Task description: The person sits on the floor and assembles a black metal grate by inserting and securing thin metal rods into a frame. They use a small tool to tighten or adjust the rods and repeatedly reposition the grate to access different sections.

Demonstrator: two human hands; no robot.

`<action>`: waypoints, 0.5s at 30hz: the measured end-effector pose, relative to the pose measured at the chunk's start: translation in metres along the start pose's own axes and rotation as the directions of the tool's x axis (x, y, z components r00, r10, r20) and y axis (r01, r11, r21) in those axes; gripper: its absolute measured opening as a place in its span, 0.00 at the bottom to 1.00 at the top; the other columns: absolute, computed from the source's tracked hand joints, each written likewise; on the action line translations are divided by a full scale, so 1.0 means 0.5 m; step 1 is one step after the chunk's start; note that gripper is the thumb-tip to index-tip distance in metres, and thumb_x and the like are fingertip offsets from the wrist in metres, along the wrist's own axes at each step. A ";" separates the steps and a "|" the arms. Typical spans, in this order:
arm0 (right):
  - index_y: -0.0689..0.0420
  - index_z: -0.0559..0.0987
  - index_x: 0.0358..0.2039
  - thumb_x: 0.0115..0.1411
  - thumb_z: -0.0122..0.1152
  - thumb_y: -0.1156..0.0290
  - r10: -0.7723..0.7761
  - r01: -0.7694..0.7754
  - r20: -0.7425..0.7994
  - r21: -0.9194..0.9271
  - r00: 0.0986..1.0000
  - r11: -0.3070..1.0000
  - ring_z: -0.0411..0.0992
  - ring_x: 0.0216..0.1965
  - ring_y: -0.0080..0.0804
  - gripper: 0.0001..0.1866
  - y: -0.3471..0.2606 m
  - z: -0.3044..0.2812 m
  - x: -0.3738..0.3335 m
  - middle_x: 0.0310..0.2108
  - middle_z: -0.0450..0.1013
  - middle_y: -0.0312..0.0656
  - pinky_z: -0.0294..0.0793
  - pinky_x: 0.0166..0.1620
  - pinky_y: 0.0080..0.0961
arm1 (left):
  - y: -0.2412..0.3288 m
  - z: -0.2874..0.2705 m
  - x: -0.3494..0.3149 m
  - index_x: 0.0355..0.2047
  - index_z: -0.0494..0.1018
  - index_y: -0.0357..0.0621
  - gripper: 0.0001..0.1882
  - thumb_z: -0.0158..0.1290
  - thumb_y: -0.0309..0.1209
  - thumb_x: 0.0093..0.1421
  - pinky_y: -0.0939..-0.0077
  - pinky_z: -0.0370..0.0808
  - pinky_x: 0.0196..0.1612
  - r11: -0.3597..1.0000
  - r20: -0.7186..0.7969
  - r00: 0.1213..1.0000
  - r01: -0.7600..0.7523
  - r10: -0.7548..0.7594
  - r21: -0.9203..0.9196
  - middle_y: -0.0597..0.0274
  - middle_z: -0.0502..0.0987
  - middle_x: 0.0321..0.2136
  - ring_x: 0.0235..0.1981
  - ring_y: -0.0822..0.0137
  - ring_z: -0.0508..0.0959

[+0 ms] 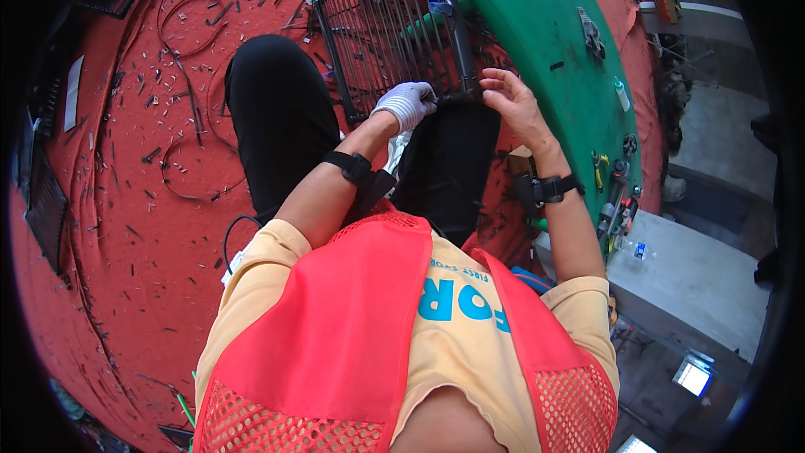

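A black rack (pixel 381 38) of thin parallel rods stands in front of me, its near end close to my left knee and right thigh. My left hand (pixel 406 106), in a white knitted glove, is closed by the rack's near edge, right above my thigh. Whatever lies between its fingers is too small or hidden to tell. Bare and raised beside the thick side bar (pixel 457 33) of the rack, my right hand (pixel 513 102) has its fingers apart, with nothing visible in it. A strap with a small black device sits on each wrist.
To the right is a green surface (pixel 545 0) with a grey cloth (pixel 591 33), a small bottle (pixel 620 94) and pliers (pixel 599 169). Black scraps and thin strips litter the red floor covering (pixel 126 226). A grey bench (pixel 696 273) stands at lower right.
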State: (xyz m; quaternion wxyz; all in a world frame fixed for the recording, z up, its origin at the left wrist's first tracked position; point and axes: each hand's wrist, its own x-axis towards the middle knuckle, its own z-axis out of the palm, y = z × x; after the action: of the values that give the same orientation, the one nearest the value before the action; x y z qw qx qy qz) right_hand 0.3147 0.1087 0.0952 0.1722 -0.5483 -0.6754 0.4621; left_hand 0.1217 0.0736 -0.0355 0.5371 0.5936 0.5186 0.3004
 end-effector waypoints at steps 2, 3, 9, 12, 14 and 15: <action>0.60 0.70 0.51 0.61 0.53 0.72 0.108 -0.095 -0.047 0.225 0.993 0.970 0.72 0.42 0.26 0.17 0.003 -0.013 0.004 0.43 0.73 0.41 0.73 0.46 0.23 | -0.003 0.003 -0.003 0.36 0.75 0.41 0.12 0.57 0.32 0.52 0.67 0.73 0.40 1.000 -0.032 0.999 -0.017 0.017 -0.007 0.50 0.78 0.31 0.35 0.55 0.78; 0.61 0.70 0.51 0.63 0.51 0.71 0.187 -0.152 -0.076 0.331 0.979 0.931 0.73 0.43 0.27 0.16 0.004 -0.016 0.006 0.43 0.73 0.41 0.73 0.47 0.23 | -0.003 0.004 -0.006 0.36 0.75 0.40 0.11 0.57 0.31 0.52 0.68 0.73 0.39 1.000 -0.043 0.999 -0.019 0.018 -0.024 0.50 0.77 0.30 0.33 0.57 0.78; 0.64 0.72 0.49 0.62 0.55 0.64 0.115 -0.063 -0.175 0.278 0.978 0.958 0.73 0.41 0.24 0.19 -0.005 0.033 0.053 0.40 0.75 0.40 0.72 0.44 0.19 | -0.003 0.006 -0.010 0.35 0.75 0.39 0.12 0.57 0.32 0.52 0.68 0.73 0.38 1.000 -0.060 0.998 0.004 -0.005 -0.019 0.49 0.77 0.28 0.31 0.57 0.78; 0.66 0.71 0.49 0.58 0.60 0.57 0.041 -0.039 -0.196 0.015 0.980 0.999 0.72 0.38 0.25 0.27 -0.007 0.065 0.079 0.36 0.75 0.42 0.71 0.42 0.20 | -0.008 0.010 -0.009 0.34 0.73 0.39 0.12 0.56 0.32 0.52 0.66 0.73 0.38 1.000 -0.119 0.993 -0.007 0.010 0.027 0.48 0.77 0.29 0.32 0.53 0.78; 0.65 0.72 0.47 0.56 0.62 0.54 0.087 -0.093 -0.112 -0.044 0.990 0.995 0.71 0.36 0.24 0.28 -0.005 0.071 0.099 0.34 0.74 0.41 0.71 0.39 0.21 | -0.013 0.011 -0.007 0.34 0.73 0.39 0.11 0.55 0.32 0.52 0.65 0.73 0.38 0.997 -0.145 0.989 0.012 0.000 0.079 0.46 0.76 0.29 0.33 0.50 0.77; 0.64 0.72 0.45 0.56 0.63 0.53 0.115 -0.118 -0.051 -0.062 0.992 0.991 0.71 0.34 0.23 0.27 -0.003 0.072 0.113 0.34 0.73 0.39 0.71 0.37 0.21 | -0.016 0.013 -0.007 0.34 0.72 0.39 0.11 0.55 0.32 0.52 0.64 0.73 0.38 0.993 -0.147 0.989 0.033 -0.016 0.113 0.46 0.76 0.29 0.34 0.49 0.77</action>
State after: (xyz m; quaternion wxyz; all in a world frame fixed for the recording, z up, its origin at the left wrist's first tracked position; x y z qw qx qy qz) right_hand 0.2681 0.1441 0.0625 0.1431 -0.6030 -0.6526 0.4359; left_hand 0.1241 0.0673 -0.0438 0.4664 0.5937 0.5801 0.3059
